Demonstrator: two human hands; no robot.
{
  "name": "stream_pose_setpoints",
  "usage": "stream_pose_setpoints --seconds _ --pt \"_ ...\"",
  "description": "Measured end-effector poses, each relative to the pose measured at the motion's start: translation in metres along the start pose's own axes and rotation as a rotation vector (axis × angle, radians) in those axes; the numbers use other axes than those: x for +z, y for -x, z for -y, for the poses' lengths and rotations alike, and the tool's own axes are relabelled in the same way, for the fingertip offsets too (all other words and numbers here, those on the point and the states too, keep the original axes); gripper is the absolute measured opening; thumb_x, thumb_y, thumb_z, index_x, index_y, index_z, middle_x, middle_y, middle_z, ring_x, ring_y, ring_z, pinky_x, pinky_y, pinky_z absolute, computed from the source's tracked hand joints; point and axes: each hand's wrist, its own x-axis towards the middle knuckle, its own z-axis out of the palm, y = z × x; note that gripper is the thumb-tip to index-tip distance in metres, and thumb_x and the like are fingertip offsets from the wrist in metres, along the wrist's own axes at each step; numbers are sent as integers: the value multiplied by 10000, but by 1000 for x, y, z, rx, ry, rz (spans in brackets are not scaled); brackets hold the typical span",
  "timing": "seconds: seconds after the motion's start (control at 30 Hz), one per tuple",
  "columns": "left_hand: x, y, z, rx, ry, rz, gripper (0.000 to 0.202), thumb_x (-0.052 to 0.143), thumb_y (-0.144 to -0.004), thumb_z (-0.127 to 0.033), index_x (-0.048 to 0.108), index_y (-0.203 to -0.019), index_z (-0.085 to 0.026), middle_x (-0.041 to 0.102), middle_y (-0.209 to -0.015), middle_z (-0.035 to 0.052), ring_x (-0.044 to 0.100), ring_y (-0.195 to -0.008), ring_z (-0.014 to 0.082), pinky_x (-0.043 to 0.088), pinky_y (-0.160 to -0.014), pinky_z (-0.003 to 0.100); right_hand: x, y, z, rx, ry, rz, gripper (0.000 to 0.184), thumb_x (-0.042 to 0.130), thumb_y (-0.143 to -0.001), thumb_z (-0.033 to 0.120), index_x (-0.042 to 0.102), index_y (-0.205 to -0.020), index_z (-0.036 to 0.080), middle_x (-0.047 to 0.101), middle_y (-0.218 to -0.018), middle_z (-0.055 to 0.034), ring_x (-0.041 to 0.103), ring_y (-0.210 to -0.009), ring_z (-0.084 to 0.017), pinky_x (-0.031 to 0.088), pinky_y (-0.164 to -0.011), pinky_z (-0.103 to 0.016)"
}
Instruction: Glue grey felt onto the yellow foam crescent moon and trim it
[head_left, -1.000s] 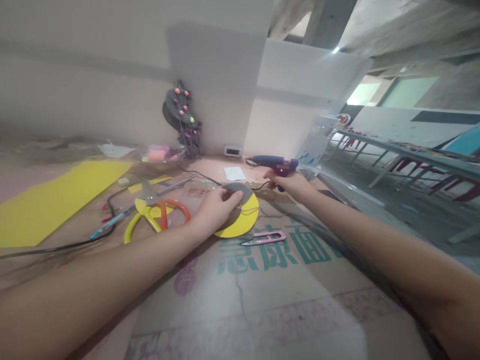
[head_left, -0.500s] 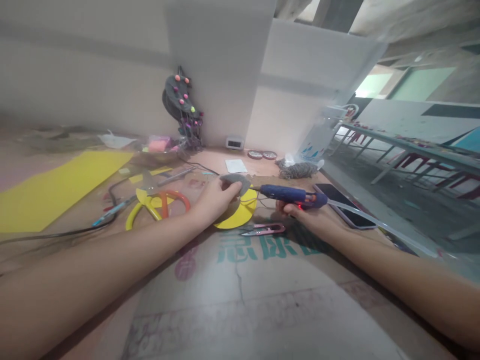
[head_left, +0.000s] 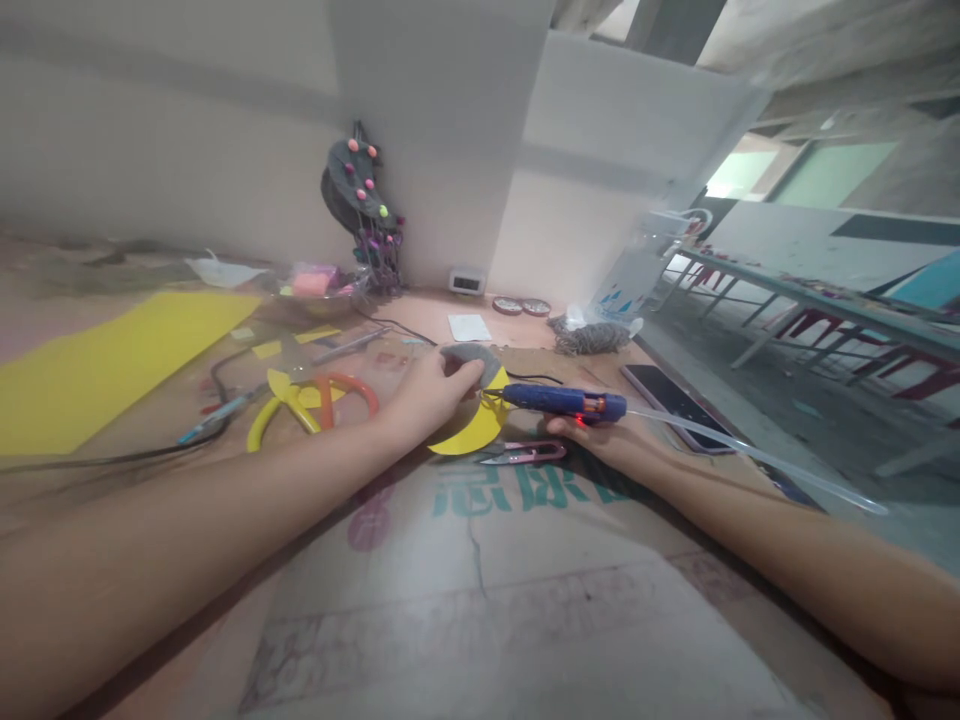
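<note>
Blue glue gun (head_left: 556, 400) at curved yellow card (head_left: 474, 430)

From where I stand, the yellow piece (head_left: 469, 437) sits in the middle of the scene, flat-looking, with a smooth, curved near edge; its left part is hidden from me. Over its far side comes the grey covering (head_left: 471, 354), dull and rounded at the far end, leaving the bright yellow bare toward the near side. To the right, the blue glue gun (head_left: 562, 400) is held nearly level, its nozzle pointing left at the yellow piece (whether it actually touches, I can't tell). A small red light glows under its body, and a long clear glue stick (head_left: 750, 445) trails from its rear toward the near right.
</note>
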Motion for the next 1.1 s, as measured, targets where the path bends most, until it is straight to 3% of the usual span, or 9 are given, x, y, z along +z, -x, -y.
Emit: stream_pose_setpoints --seconds 0.53,0.73,0.97,1.1 --pt "1 -2 3 11 -7 -3 205 516 -780 -325 553 -632 -187 585 -601 -7 555 -602 152 408 -608 258 0 1 -3 34 -10 -37 293 672 -750 511 609 -734 225 627 -717 -38 588 -681 -217 516 -655 -356" --pt "2 -4 9 16 27 -15 205 520 -783 -325 551 -635 -187 575 -586 -17 535 -568 141 399 -585 252 1 0 -2 27 5 -75 265 691 -730 476 598 -733 227 629 -721 -37 587 -671 -212 508 -608 -336" --pt "1 -3 7 13 18 -1 197 519 -786 -318 555 -645 -184 577 -586 -20 534 -564 138 394 -576 249 3 0 -9 40 -38 -42 331 696 -700 531 618 -749 213 647 -709 -30 602 -664 -203 530 -625 -329" --pt "1 -3 6 4 -10 -2 206 518 -778 -314 554 -624 -182 584 -582 -17 538 -563 139 397 -581 250 3 3 -6 70 -80 -13 301 700 -728 485 635 -763 193 663 -735 -30 622 -684 -189 532 -634 -297"
